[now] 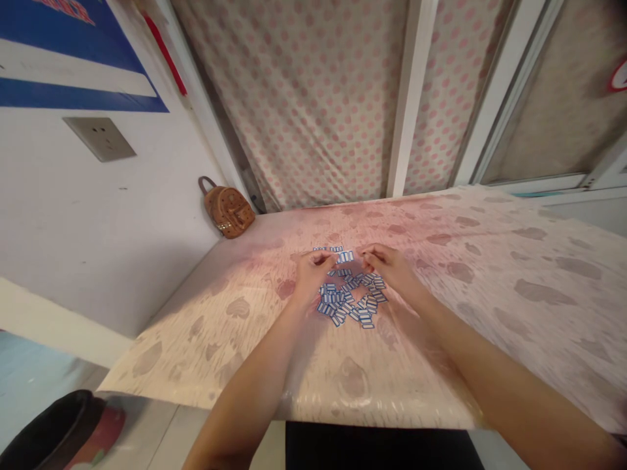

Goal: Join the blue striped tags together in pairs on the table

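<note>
The person's left hand (311, 269) is pinched closed at the fingertips on a blue-and-white piece (345, 256), held up above the counter (350, 378); the right hand (392, 262) is just beside it, fingers curled and thumb near the forefinger, though I can't tell whether anything is caught between them; below and between the two hands lies a loose pile of similar pieces (333, 298), overlapping at all angles on the leaf-patterned cover; a few more show just behind the left hand; over by the wall, a small brown backpack (229, 210) sits at the counter's far left corner.
</note>
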Motion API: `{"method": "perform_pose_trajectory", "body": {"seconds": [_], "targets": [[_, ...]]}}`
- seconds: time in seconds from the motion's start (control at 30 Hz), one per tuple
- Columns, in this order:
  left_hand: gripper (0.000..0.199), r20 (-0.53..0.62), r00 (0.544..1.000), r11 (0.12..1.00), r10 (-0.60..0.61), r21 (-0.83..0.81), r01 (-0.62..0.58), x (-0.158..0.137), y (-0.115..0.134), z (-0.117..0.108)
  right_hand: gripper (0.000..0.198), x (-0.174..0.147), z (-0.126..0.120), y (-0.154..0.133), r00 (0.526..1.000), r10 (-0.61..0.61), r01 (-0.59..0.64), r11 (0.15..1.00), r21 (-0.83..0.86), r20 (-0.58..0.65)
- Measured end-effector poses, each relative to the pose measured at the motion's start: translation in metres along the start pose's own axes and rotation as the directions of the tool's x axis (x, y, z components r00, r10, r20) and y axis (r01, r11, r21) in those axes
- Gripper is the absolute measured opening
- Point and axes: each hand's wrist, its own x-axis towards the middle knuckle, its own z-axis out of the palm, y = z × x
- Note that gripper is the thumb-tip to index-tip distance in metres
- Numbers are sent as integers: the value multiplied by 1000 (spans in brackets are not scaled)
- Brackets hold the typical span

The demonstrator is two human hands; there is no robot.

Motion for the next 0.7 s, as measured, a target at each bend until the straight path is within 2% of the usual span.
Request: {"method": "perform_pose_trajectory", "body": {"seconds": [0.07,0.13,0.2,0.27,0.4,0.5,0.7], "targets": [[14,-50,999,1000,4,13,-3,4,0,-5,16,2,-13,5,996,60,-77,957,-281,-70],[11,-92,996,999,11,33,-8,7,-1,-9,12,3,-23,8,985,154,-171,823,-542,-77],[10,-112,994,999,18,52,-12,9,-3,-12,7,2,-29,9,965,260,-215,704,-677,-36],[10,-106,994,998,23,66,-16,10,-4,-12,6,1,-29,7,943,330,-207,659,-723,31],[11,-87,996,997,22,73,-16,9,-7,-12,17,-1,-22,4,919,357,-124,665,-736,169],[11,-77,997,997,24,79,-18,8,-7,-12,20,-2,-17,3,905,375,-122,680,-723,201],[11,-64,998,994,12,107,-5,8,-5,-12,26,0,-14,10,921,307,-123,814,-568,240]]}}
